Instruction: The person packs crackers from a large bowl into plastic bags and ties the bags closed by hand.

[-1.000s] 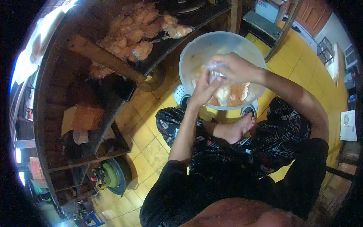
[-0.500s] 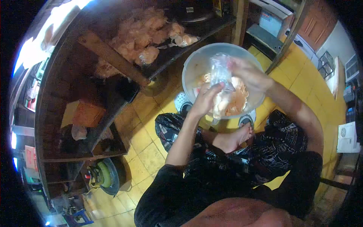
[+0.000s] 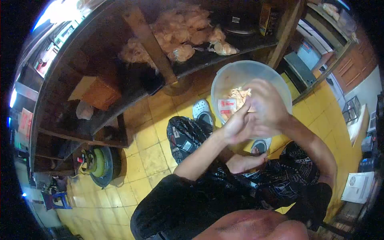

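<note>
Both my hands meet above a large translucent plastic tub (image 3: 222, 78) between my feet. My left hand (image 3: 239, 127) has its thumb pointing up, its other fingers curled and partly covered by the right. Whatever lies in its grasp is hidden. My right hand (image 3: 267, 102) crosses over it, its fingers smeared by motion. Inside the tub lie pale orange crackers (image 3: 239, 95), partly behind my hands. A white label with red print (image 3: 227, 107) shows at the tub's left side. No plastic bag can be made out between my hands now.
A dark wooden shelf (image 3: 192, 72) at the left and back holds a heap of filled clear bags (image 3: 184, 34). A cardboard box (image 3: 98, 93) sits lower down. A green gas cylinder (image 3: 98, 162) stands on the yellow tiles. My sandals (image 3: 201, 108) flank the tub.
The view has turned, so the tub sits lower and farther right. The clear bag seen between my hands earlier is out of sight. My right hand has come down over my left.
</note>
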Motion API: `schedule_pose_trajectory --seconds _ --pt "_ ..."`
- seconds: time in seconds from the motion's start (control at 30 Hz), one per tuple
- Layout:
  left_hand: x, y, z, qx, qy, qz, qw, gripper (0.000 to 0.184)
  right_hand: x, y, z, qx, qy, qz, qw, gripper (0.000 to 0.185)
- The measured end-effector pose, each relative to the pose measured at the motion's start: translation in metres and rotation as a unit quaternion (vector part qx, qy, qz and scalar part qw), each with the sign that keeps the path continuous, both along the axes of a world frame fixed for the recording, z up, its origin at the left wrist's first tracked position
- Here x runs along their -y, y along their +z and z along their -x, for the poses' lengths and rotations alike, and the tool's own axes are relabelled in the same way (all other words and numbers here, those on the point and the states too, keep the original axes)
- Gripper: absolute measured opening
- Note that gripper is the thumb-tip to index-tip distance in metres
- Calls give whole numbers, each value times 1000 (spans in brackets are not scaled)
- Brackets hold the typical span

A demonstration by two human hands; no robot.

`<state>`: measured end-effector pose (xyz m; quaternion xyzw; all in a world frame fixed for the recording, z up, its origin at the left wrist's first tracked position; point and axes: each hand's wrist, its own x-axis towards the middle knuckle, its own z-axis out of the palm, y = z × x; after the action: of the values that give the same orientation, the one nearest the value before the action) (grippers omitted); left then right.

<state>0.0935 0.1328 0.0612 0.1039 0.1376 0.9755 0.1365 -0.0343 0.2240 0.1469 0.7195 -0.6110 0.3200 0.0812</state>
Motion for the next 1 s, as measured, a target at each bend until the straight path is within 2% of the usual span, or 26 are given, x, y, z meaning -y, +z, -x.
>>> schedule_pose_trajectory --seconds 0.03,0.1,0.17,0.2,0.23,0.27,0.33,0.37,0.4,0.47,0.5,0.53,0.57,0.6,0.67,0.7,0.77,0.87,0.9,0.93,0.97,1.0 --pt "-9 27 -8 69 71 -8 995 48 2 2 -11 -95 11 9 995 23" --pt "-4 11 -8 73 110 -30 991 44 1 0 -26 -151 94 23 984 29" --pt "0 -3 -9 84 144 -56 984 40 -3 5 -27 -174 82 8 981 28" --pt "5 7 -11 125 161 -31 979 35 -7 7 -29 -196 73 -7 978 28" --pt "7 12 -12 165 177 -5 970 30 -9 6 -30 -159 49 8 986 21" --pt "5 13 -12 167 174 -9 970 30 -12 6 -27 -158 48 3 986 21" --pt "3 26 -12 80 268 -5 960 31 -13 7 -16 -214 -6 40 976 17" --pt "2 36 -15 96 262 33 960 23 -5 8 -14 -183 -38 95 978 18" --pt "5 36 -14 94 265 31 959 23 -4 6 -11 -185 -34 95 978 18" --pt "11 34 -15 20 194 1 981 24 -6 0 0 13 -84 5 996 26" --pt "11 37 -18 14 201 -3 979 24 -8 -1 2 7 -77 3 997 26" --pt "11 40 -22 13 196 -3 980 22 -12 -2 1 294 -31 -81 952 30" --pt "11 43 -27 13 191 -4 982 21 -15 -2 0 555 14 -161 816 34" --pt "10 46 -30 10 196 -4 981 21 -15 2 -3 552 18 -164 818 34" --pt "11 51 -36 -26 162 -82 983 15 -13 16 -7 633 126 -170 745 31" --pt "10 56 -40 -28 170 -80 982 15 -12 22 -12 630 134 -174 745 31" --pt "11 65 -46 3 210 -86 974 20 -9 31 -23 563 99 -127 810 17" --pt "11 60 -50 -34 251 -93 963 28 -6 37 -26 530 81 -127 834 8" --pt "11 63 -52 -12 258 -84 962 26 -3 34 -27 531 85 -126 834 8" --pt "12 58 -52 -10 258 -81 963 26 1 28 -28 465 49 -87 880 6" --pt "13 50 -51 -2 285 -17 958 23 2 24 -29 396 11 -49 917 5" --pt "13 47 -49 6 310 46 950 22 2 27 -29 398 8 -46 916 5"
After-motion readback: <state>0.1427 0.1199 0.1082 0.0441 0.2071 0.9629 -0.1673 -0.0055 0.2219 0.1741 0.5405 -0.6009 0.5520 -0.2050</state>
